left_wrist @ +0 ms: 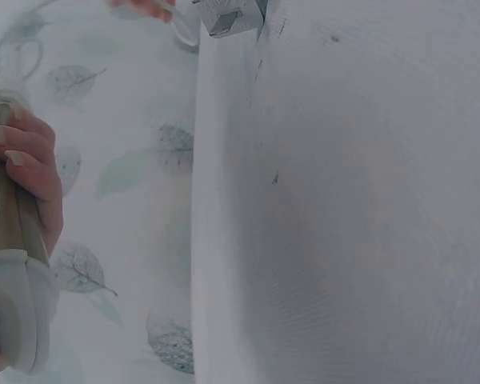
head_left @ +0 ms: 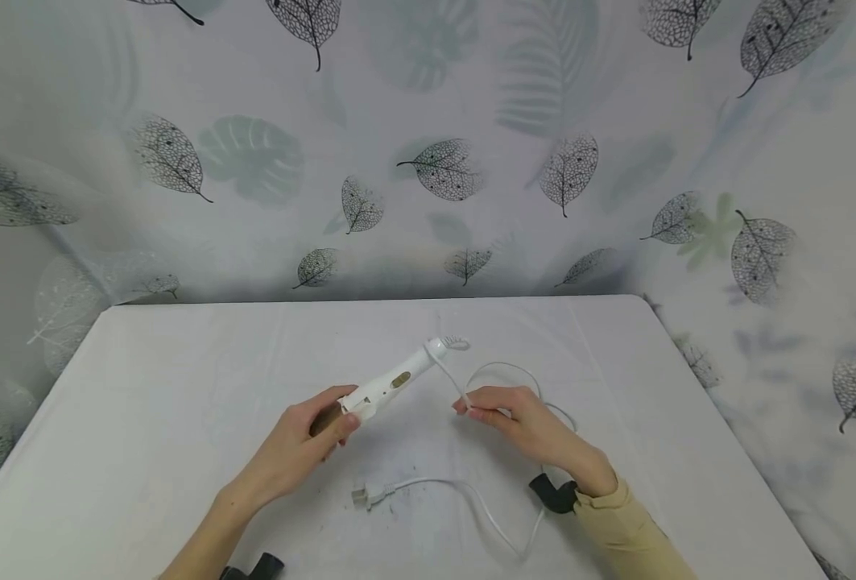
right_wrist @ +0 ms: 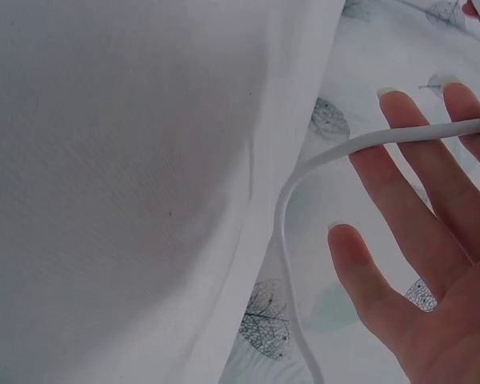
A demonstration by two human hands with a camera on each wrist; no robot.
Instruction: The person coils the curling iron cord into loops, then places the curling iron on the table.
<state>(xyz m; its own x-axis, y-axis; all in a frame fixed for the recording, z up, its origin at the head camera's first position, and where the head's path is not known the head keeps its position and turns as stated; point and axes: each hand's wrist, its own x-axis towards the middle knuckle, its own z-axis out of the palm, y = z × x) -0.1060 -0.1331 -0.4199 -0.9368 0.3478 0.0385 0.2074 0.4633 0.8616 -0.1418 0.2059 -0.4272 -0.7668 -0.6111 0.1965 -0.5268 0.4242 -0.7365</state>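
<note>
A white hair iron (head_left: 384, 388) with a gold oval panel is tilted over the table, its cord end up and to the right. My left hand (head_left: 290, 447) grips its lower end, thumb on the near side; in the left wrist view several fingers (left_wrist: 32, 152) curl over a tan part of it. To the right, my right hand (head_left: 525, 419) pinches the white cord (right_wrist: 284, 232) a short way from the iron. The right wrist view shows the cord crossing the fingers, some of them spread. A plug (head_left: 364, 496) lies on the table nearer me.
The white-covered table (head_left: 181, 379) meets a leaf-patterned curtain (head_left: 399, 225) at its far edge. Loose cord loops behind the right hand and runs across the table to the plug. Black wrist mounts (head_left: 554, 493) sit at both wrists.
</note>
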